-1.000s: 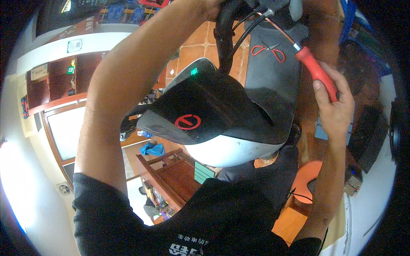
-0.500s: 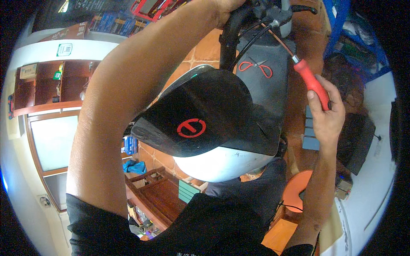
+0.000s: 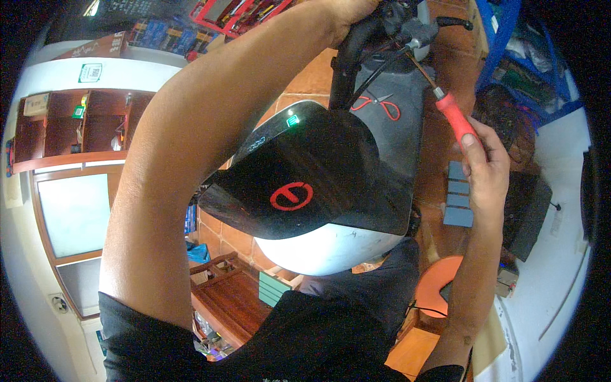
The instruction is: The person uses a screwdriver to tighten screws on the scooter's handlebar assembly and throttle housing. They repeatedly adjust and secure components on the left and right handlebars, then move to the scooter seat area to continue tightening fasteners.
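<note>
My right hand (image 3: 487, 169) grips the red handle of a screwdriver (image 3: 457, 118); its thin shaft runs up-left to the grey fittings on a scooter's handlebar (image 3: 407, 25). My left hand (image 3: 347, 9) is at the top edge, wrapped over the black handlebar stem (image 3: 347, 57), mostly cut off by the frame. Below them lies the scooter's glossy black front panel (image 3: 305, 184) with a red round emblem and a white underside (image 3: 324, 251). Black cables run from the handlebar down along the stem.
A wooden shelf unit (image 3: 70, 127) and a window (image 3: 73, 213) stand at the left. A wooden bench (image 3: 226, 299) with green-grey blocks sits below the panel. An orange stool (image 3: 436, 286) and a black box (image 3: 525, 213) are at the right, blue racks (image 3: 528, 57) behind.
The view has shifted closer to the handlebar. My right hand has slid the screwdriver up and right, its tip staying at the handlebar fittings. My left hand stays on the stem.
</note>
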The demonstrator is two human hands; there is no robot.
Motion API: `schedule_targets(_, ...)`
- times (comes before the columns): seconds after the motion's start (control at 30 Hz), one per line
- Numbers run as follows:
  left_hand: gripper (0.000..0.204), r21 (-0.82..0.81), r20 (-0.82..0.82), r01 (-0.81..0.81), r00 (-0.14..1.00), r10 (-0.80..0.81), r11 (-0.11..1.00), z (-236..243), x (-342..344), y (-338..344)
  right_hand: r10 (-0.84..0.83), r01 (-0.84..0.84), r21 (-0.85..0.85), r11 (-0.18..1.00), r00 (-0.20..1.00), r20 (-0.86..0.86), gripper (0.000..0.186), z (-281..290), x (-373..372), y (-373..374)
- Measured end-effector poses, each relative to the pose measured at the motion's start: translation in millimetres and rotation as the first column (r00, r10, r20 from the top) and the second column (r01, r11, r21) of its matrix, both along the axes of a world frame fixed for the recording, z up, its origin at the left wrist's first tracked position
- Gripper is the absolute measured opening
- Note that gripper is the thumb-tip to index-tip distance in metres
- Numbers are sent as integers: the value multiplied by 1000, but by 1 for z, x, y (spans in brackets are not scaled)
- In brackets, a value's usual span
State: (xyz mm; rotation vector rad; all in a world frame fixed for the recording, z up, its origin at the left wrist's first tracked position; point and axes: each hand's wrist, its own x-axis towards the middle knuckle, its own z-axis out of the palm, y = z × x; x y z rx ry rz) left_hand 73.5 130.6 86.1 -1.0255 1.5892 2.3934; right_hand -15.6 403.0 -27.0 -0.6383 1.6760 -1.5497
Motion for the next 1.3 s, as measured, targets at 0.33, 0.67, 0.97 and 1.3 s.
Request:
schedule_targets(0.33,37,-64,113,-69,991,76,996,7,-2,9,-250,-36,-299,954,459,-853,42,4,-3,-8)
schedule_targets(0.67,34,-174,178,-160,966,190,972,4,-1,12,124,-124,0,992,989,-83,35,6,-25,-8)
schedule_targets(0.97,38,-432,140,-184,954,267,883,-2,1,13,-113,-121,-188,975,461,-880,42,10,-20,-14)
schedule_targets(1.3,38,-388,224,-163,938,264,907,6,3,15,-32,-102,-110,989,573,-819,33,28,-20,-17)
